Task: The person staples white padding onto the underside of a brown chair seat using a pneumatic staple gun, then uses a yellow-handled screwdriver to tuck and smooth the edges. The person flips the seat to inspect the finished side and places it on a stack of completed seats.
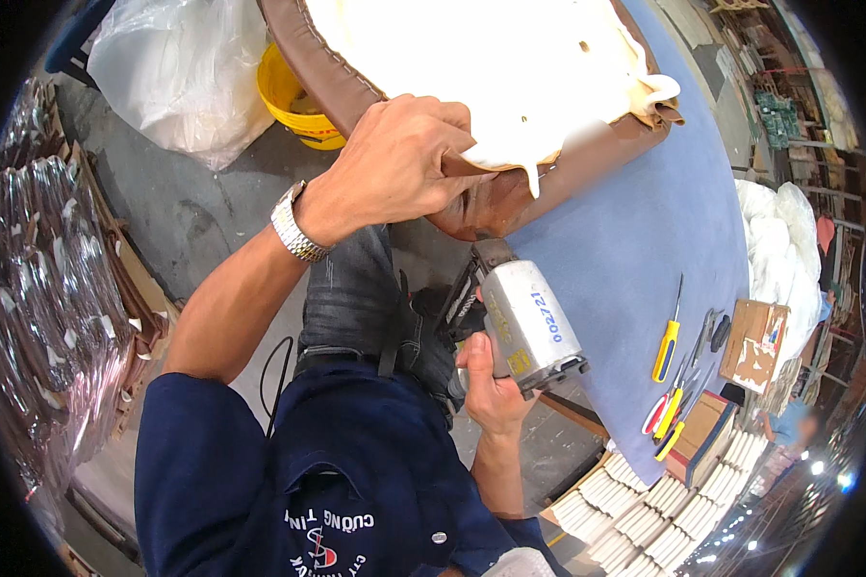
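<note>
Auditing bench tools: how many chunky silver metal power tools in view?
1: the chunky silver metal power tool in the bare right hand, its nose near the brown leather-look cover. Others may be hidden.

Navy shirt (pixel 356 433), dark jeans (pixel 344 306), silver watch (pixel 289 225)

The fisheye view looks steeply down from the wearer's head (straight edges curve at its rim), close above the left hand (pixel 394 163) toward eleven o'clock and the right hand (pixel 496 396) at five, with the shirt (pixel 356 442) toward seven.
</note>
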A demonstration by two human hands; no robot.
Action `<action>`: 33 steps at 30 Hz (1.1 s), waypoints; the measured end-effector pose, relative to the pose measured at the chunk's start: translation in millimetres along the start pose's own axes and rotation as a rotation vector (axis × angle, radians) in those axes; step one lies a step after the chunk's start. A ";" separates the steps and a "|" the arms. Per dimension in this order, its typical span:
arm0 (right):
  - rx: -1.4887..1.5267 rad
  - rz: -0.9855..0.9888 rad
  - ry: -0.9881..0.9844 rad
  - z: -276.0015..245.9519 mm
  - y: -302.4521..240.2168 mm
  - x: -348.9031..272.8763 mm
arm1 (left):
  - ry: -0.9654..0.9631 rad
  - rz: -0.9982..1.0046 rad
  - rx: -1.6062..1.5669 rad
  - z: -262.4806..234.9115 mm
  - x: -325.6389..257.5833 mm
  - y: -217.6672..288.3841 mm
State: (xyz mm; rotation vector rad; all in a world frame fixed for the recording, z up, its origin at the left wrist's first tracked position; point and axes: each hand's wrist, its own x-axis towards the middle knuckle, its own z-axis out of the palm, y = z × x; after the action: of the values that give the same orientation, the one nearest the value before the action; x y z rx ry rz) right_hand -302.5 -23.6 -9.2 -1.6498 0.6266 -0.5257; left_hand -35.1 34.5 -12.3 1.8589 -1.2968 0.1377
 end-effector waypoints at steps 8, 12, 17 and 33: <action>-0.358 -0.138 -0.107 -2.6 27.9 -13.1 | 0.011 -0.031 0.032 -0.8 6.2 2.1; -0.396 -0.088 -0.061 12.2 24.1 -10.4 | 0.009 -0.042 0.025 -0.2 6.0 2.2; -0.634 -0.191 -0.051 26.0 9.6 0.3 | 0.016 -0.035 0.009 2.0 4.6 1.7; -0.640 0.420 -0.083 44.1 -47.3 4.7 | -0.022 -0.038 -0.075 -2.3 6.9 -2.6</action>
State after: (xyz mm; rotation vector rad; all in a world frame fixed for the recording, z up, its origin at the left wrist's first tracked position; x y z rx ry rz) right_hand -265.1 11.6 30.2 -2.0374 1.1242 0.0674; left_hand -29.0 31.4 -8.8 1.8252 -1.2639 0.0478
